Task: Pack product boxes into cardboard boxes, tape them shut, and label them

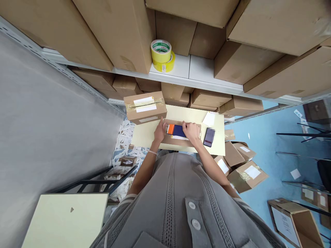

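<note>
On a small pale table (144, 136) lies a flat brown carton (170, 140). A dark blue packet with an orange end (176, 130) lies on top of it. My left hand (160, 131) is curled on the packet's orange end at the carton's left side. My right hand (191, 132) presses fingers-down on the packet's right end. Both hands touch the packet.
A taped carton with white labels (144, 107) sits at the table's back left, a phone (209, 136) and a white slip (209, 119) at its right. Two yellow tape rolls (162, 55) stand on the shelf above among large cartons. Small labelled boxes (245, 174) lie on the blue floor.
</note>
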### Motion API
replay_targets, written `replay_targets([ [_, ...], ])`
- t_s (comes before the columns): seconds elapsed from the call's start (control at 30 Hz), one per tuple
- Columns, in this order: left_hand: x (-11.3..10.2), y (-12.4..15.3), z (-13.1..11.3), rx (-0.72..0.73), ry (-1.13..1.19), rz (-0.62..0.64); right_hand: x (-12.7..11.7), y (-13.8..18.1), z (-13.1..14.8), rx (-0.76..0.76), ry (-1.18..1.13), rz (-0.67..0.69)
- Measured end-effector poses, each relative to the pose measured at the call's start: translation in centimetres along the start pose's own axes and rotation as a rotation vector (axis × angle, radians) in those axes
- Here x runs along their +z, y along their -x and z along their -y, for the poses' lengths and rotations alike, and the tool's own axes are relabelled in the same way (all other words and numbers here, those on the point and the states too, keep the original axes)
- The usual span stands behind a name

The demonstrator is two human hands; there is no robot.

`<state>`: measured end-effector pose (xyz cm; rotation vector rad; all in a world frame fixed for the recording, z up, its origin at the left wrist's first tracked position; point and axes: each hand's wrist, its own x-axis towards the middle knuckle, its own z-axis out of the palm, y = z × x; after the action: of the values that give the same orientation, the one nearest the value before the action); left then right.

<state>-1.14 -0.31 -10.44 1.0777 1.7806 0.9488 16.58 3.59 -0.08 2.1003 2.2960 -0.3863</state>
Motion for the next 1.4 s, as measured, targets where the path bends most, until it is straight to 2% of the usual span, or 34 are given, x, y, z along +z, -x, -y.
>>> replay_targets([
  [0.1,0.1,0.1,-0.4,-0.013,-0.028,-0.016,-0.4,-0.4,-1.1,-0.010,0.032,0.019],
  [0.2,0.2,0.0,-0.7,-0.029,-0.094,-0.036,-1.3,-0.5,-4.2,0.008,0.076,0.017],
  [0.27,0.2,-0.2,-0.7,-0.032,-0.129,-0.045,-2.2,-0.4,-7.8,0.014,0.110,0.014],
  [0.37,0.3,-0.4,-0.6,-0.034,-0.149,-0.035,-3.7,0.0,-14.6,0.027,0.170,0.030],
  [0.43,0.4,-0.5,-0.5,-0.037,-0.169,-0.018,-4.5,0.4,-18.8,0.088,0.225,0.034],
  [0.5,0.6,-0.6,-0.4,-0.043,-0.181,-0.009,-4.6,0.8,-21.7,0.134,0.285,0.046],
  [0.57,0.7,-0.7,-0.4,-0.050,-0.182,-0.005,-4.2,0.9,-23.2,0.139,0.318,0.065],
  [0.8,0.8,-0.5,-0.6,-0.031,-0.313,0.033,-2.0,-0.4,-22.8,0.109,0.337,0.140],
  [0.93,0.9,-0.5,-0.9,-0.020,-0.367,0.024,-1.8,-0.9,-22.3,0.094,0.358,0.194],
  [1.23,1.3,-0.4,-1.0,-0.041,-0.363,-0.009,-2.2,-2.1,-19.3,0.049,0.382,0.217],
  [1.4,1.7,-0.9,-0.4,-0.040,-0.289,-0.030,-2.0,-2.6,-18.3,0.098,0.351,0.222],
])
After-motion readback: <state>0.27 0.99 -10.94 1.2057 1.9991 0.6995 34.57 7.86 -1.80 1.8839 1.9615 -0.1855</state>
